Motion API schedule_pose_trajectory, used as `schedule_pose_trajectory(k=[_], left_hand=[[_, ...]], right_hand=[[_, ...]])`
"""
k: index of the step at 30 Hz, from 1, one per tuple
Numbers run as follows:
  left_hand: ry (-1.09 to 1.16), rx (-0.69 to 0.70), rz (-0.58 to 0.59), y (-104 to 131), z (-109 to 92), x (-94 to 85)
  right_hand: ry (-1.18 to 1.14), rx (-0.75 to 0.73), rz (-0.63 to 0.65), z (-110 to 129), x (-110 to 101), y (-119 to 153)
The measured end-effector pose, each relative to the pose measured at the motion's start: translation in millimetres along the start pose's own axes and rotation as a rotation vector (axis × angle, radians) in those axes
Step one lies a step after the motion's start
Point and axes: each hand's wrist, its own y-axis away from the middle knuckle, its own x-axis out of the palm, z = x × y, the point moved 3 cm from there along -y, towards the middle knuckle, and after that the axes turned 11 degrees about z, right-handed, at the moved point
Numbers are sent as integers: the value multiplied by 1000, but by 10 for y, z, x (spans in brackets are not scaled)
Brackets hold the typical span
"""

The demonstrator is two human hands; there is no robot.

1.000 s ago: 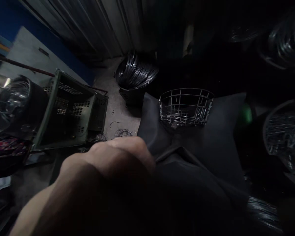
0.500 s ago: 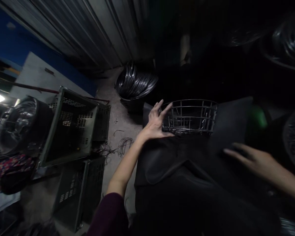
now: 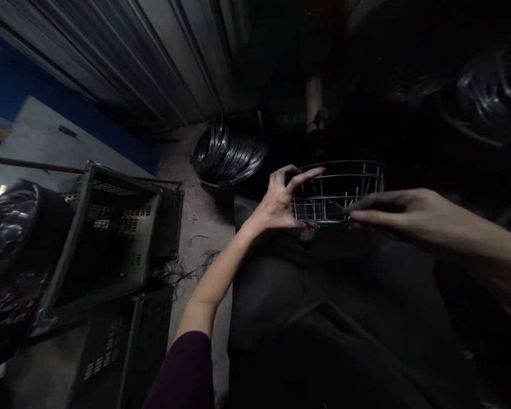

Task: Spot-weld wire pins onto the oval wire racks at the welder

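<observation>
In front of me a round basket-like frame of metal wire [image 3: 323, 220] rests at the far edge of the dark cloth [image 3: 289, 284] over my lap. My left hand [image 3: 279, 199] grips the frame's left side, thumb low and fingers over the upper wires. From the right, my right hand [image 3: 392, 210] reaches to the frame's near right part, its fingertips pinched together. A short thin wire [image 3: 343, 208] seems to stick out from those fingertips; most of it is hidden or too dark to make out.
A tub heaped with long dark wires [image 3: 234, 153] stands beyond my left hand. Green slotted crates [image 3: 153, 227] fill the left side. Loose wire coils [image 3: 208, 262] lie on the concrete floor. At the upper right, a shiny wire coil [image 3: 489, 96] shows dimly.
My right hand has moved left from beside the cloth to the wire frame, its fingers now pinched. My left hand has closed onto the frame's left side. The view has shifted slightly.
</observation>
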Motion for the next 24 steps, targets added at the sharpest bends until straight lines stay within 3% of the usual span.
schedule_pose_trajectory(k=[2, 7, 11, 14, 19, 24], left_hand=[[-35, -19, -16, -112, 35, -85], [-63, -86, -51, -280, 198, -234], [-44, -83, -67, -346, 284, -296], [-29, -65, -80, -384, 313, -314], [-22, -85, -76, -458, 346, -316], [-6, -77, -86, -553, 407, -336]], right_hand=[[142, -76, 26, 130, -90, -257], [861, -556, -205, 296, -121, -455], [984, -801, -344, 343, -169, -457], [973, -850, -372, 366, -232, -471], [919, -769, -292, 345, -306, -529], [998, -833, -392, 366, -371, -596]])
